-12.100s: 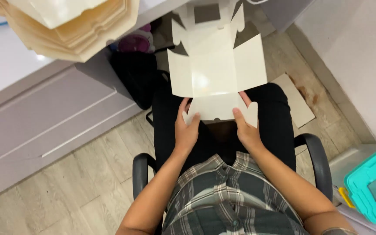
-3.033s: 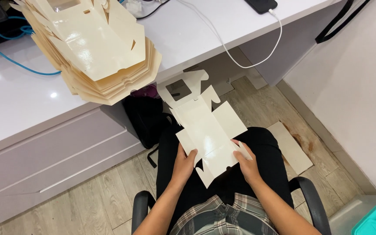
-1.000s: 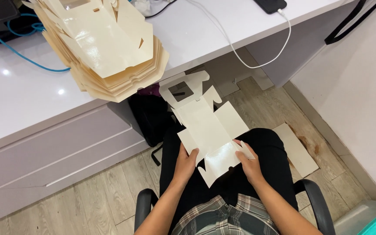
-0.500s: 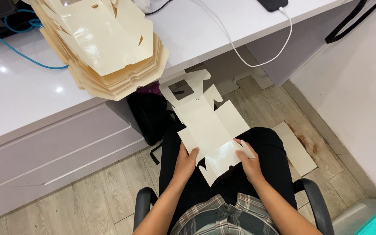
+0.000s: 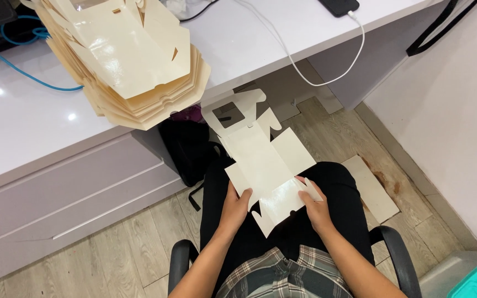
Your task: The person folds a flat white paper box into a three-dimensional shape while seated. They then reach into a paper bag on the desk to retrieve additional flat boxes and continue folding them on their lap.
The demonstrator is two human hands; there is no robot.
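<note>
Over lap, flat box blank (image 5: 266,165) being steadied for folding: left hand (image 5: 236,207), right hand (image 5: 316,207) fingers pinching near flaps.

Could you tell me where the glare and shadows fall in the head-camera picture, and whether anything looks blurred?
In the head view, ceiling lights leave small bright spots on the white desk. The glossy near panel of the cardboard sheet shines between the left hand and right hand. The gap under the desk, around the black bag, lies in shadow. The stack of cardboard looks sharp; no blur is evident.
</note>
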